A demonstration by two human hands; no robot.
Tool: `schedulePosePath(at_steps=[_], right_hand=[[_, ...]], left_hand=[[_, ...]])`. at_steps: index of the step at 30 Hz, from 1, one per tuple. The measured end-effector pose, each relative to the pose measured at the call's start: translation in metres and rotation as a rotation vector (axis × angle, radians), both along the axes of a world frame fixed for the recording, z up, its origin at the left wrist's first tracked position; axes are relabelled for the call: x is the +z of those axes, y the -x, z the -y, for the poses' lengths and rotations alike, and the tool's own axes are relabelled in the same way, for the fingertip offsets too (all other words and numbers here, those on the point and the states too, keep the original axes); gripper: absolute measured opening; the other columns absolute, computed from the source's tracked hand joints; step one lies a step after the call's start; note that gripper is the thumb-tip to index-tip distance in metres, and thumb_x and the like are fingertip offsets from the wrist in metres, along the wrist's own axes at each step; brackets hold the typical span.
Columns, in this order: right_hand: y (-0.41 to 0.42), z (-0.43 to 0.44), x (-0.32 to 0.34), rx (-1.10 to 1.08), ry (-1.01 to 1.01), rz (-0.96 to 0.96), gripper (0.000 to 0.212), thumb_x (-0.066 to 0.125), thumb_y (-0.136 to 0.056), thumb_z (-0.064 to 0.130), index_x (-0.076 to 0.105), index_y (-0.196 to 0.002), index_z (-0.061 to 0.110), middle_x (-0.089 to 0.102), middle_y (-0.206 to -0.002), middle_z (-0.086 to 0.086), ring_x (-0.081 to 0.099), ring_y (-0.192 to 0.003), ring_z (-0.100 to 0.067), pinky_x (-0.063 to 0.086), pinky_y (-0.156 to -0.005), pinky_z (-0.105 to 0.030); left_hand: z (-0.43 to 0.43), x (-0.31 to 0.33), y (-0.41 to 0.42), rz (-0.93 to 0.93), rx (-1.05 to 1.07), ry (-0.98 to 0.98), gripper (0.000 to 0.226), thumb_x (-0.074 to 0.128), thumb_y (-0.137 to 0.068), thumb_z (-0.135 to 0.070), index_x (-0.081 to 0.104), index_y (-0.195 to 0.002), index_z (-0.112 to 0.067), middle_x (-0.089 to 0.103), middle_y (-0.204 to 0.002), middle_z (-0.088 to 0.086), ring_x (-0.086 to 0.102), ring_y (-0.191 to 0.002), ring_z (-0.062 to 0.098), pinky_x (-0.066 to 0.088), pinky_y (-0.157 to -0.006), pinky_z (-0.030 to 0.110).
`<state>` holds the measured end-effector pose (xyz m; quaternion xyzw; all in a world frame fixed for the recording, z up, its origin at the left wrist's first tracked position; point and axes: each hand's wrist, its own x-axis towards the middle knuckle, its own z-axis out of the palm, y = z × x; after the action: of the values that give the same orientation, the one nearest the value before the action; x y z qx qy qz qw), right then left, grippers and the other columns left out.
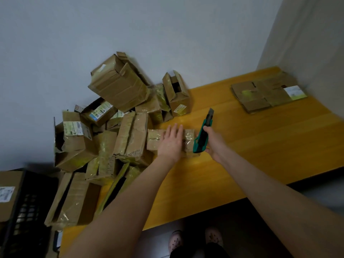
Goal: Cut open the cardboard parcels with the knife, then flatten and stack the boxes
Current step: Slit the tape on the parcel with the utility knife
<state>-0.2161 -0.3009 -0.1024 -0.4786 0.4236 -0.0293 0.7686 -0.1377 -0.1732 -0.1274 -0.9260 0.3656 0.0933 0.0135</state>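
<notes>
A small taped cardboard parcel lies on the yellow wooden table, just right of the heap. My left hand rests flat on its top, fingers straight. My right hand grips a green utility knife at the parcel's right end, its blade out and pointing away from me. A heap of several taped and torn parcels fills the table's left part against the wall. Flattened boxes lie stacked at the far right corner.
A black plastic crate stands at the lower left with a labelled carton beside it. A pale wall runs behind the table. The table's front edge is close to me, and my feet show below it.
</notes>
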Motion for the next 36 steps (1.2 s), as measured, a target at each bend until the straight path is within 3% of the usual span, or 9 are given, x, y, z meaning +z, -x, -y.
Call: schedulePosePath(at_steps=[3, 6, 10, 11, 13, 16, 23, 27, 36], right_hand=[[0.007, 0.005, -0.003, 0.060, 0.071, -0.052, 0.023, 0.043, -0.101, 0.029, 0.053, -0.115, 0.013, 0.062, -0.109, -0.007, 0.059, -0.089, -0.014, 0.049, -0.068, -0.029], [0.021, 0.013, -0.017, 0.188, 0.331, -0.163, 0.020, 0.046, -0.100, 0.030, 0.055, -0.105, 0.013, 0.061, -0.099, -0.007, 0.061, -0.094, -0.024, 0.052, -0.081, -0.038], [0.049, 0.017, -0.036, 0.427, 0.694, -0.273, 0.022, 0.046, -0.098, 0.026, 0.046, -0.077, 0.019, 0.048, -0.070, -0.004, 0.048, -0.062, -0.020, 0.036, -0.056, -0.031], [0.055, 0.017, -0.038, 0.465, 0.730, -0.278, 0.020, 0.045, -0.097, 0.026, 0.047, -0.078, 0.021, 0.047, -0.069, -0.003, 0.045, -0.059, -0.019, 0.034, -0.055, -0.031], [0.062, 0.017, -0.039, 0.518, 0.777, -0.277, 0.012, 0.044, -0.097, 0.025, 0.055, -0.100, 0.024, 0.053, -0.074, -0.004, 0.048, -0.060, -0.019, 0.036, -0.054, -0.030], [0.068, 0.016, -0.037, 0.614, 0.850, -0.301, 0.037, 0.045, -0.097, 0.029, 0.050, -0.133, 0.029, 0.055, -0.071, -0.002, 0.048, -0.056, -0.018, 0.036, -0.049, -0.028], [0.070, 0.012, -0.035, 0.616, 0.915, -0.321, 0.048, 0.047, -0.095, 0.034, 0.045, -0.143, 0.029, 0.058, -0.073, 0.004, 0.051, -0.057, -0.013, 0.041, -0.048, -0.026], [0.067, 0.005, -0.036, 0.559, 0.912, -0.315, 0.051, 0.048, -0.095, 0.033, 0.040, -0.145, 0.029, 0.051, -0.062, 0.005, 0.047, -0.052, -0.013, 0.036, -0.044, -0.024], [0.069, 0.008, -0.028, 0.702, 0.956, -0.346, 0.053, 0.048, -0.094, 0.034, 0.039, -0.147, 0.029, 0.052, -0.063, 0.003, 0.043, -0.050, -0.013, 0.032, -0.044, -0.024]], left_hand=[[0.010, -0.004, -0.005, -0.034, -0.029, -0.074, 0.090, 0.068, -0.087, -0.023, 0.009, -0.154, -0.020, 0.020, -0.158, 0.006, 0.013, -0.147, 0.030, 0.017, -0.120, 0.043], [0.014, -0.008, -0.006, -0.048, -0.032, -0.092, 0.085, 0.069, -0.087, -0.019, 0.016, -0.153, -0.020, 0.027, -0.155, 0.005, 0.018, -0.146, 0.029, 0.026, -0.118, 0.043], [0.015, -0.004, -0.008, -0.065, -0.042, -0.087, 0.085, 0.071, -0.084, -0.021, 0.020, -0.152, -0.019, 0.030, -0.151, 0.005, 0.022, -0.143, 0.028, 0.031, -0.114, 0.039], [0.016, -0.003, -0.008, -0.061, -0.046, -0.088, 0.085, 0.071, -0.084, -0.021, 0.021, -0.152, -0.019, 0.031, -0.150, 0.005, 0.024, -0.142, 0.027, 0.032, -0.113, 0.038], [0.018, -0.002, -0.007, -0.055, -0.042, -0.092, 0.082, 0.070, -0.084, -0.022, 0.022, -0.151, -0.019, 0.033, -0.149, 0.005, 0.026, -0.141, 0.026, 0.033, -0.112, 0.038], [0.019, -0.001, -0.006, -0.047, -0.037, -0.094, 0.081, 0.070, -0.085, -0.022, 0.023, -0.151, -0.019, 0.034, -0.148, 0.006, 0.026, -0.140, 0.027, 0.033, -0.113, 0.038], [0.017, -0.004, -0.004, -0.036, -0.018, -0.070, 0.079, 0.069, -0.086, -0.023, 0.024, -0.151, -0.022, 0.035, -0.148, 0.005, 0.028, -0.141, 0.027, 0.036, -0.112, 0.040], [0.014, -0.008, -0.002, -0.022, -0.014, -0.050, 0.080, 0.069, -0.086, -0.022, 0.024, -0.151, -0.023, 0.036, -0.149, 0.005, 0.027, -0.142, 0.028, 0.036, -0.111, 0.043], [0.017, -0.007, -0.002, -0.017, -0.005, -0.072, 0.077, 0.064, -0.090, -0.022, 0.020, -0.153, -0.019, 0.035, -0.147, 0.008, 0.025, -0.142, 0.030, 0.036, -0.111, 0.042]])
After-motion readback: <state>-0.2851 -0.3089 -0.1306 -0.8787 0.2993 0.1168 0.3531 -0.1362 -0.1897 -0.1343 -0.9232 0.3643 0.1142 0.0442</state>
